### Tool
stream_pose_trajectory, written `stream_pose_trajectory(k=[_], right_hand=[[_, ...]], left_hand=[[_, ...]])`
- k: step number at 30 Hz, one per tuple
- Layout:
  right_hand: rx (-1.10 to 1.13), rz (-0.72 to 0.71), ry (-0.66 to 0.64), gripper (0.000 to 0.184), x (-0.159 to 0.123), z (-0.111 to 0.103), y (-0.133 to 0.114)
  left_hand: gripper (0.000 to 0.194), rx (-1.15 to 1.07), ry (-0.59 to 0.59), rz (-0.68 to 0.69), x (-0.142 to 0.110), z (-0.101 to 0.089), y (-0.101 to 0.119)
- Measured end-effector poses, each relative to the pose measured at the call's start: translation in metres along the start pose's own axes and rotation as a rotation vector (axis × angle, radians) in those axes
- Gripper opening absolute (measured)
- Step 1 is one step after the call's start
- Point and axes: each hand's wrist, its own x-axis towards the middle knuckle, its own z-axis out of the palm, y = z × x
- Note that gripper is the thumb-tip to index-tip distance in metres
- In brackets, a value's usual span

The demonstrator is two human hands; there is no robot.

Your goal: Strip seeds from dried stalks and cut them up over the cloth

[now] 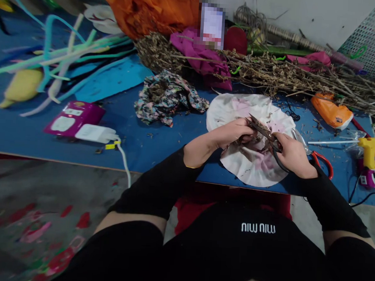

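Note:
My right hand point(293, 153) grips a pair of dark scissors point(266, 131) by the handles, blades apart and pointing up to the left. Close beside the blades, my left hand point(234, 132) is closed on a small bunch of brown dried plant bits point(254, 138), partly hidden by the fingers and scissors. Both hands are over a round white cloth with pink patches point(221, 110), its edges wrinkled, with brown crumbs scattered on it. A tool with red handles point(326, 164) lies on the table just beyond my right wrist, partly covered.
Dried branches point(274, 76) are piled along the back of the blue table point(161, 149). A crumpled floral cloth point(167, 97) lies to the left, near a purple power box point(76, 116) with a white plug. A yellow glue gun point(369, 149) and an orange packet point(330, 111) are right.

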Motion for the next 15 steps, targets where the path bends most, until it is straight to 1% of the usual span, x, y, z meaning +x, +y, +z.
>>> stream_pose_trajectory(k=[2,3,7,10,13,15], right_hand=[[-0.001,0.003,0.005,0.051,-0.0001,0.0002,0.0004],[-0.002,0.005,0.006,0.051,0.0,0.0001,0.0005],[0.006,0.027,0.022,0.046,0.0008,-0.0008,0.0019],[0.023,0.048,0.021,0.045,0.0013,-0.0014,0.0034],[0.023,0.065,0.017,0.043,0.0016,-0.0016,0.0036],[0.01,0.076,0.014,0.042,0.0018,-0.0016,0.0027]], left_hand=[[0.015,-0.025,0.013,0.007,-0.0003,-0.0005,0.0003],[0.015,-0.039,0.026,-0.004,-0.0006,-0.0006,0.0009],[0.008,-0.041,0.161,-0.079,-0.0034,0.0013,0.0059],[0.008,-0.025,0.214,-0.119,-0.0054,0.0042,0.0093],[0.014,0.028,0.224,-0.107,-0.0054,0.0062,0.0081],[0.022,0.133,0.251,-0.059,-0.0045,0.0065,0.0051]])
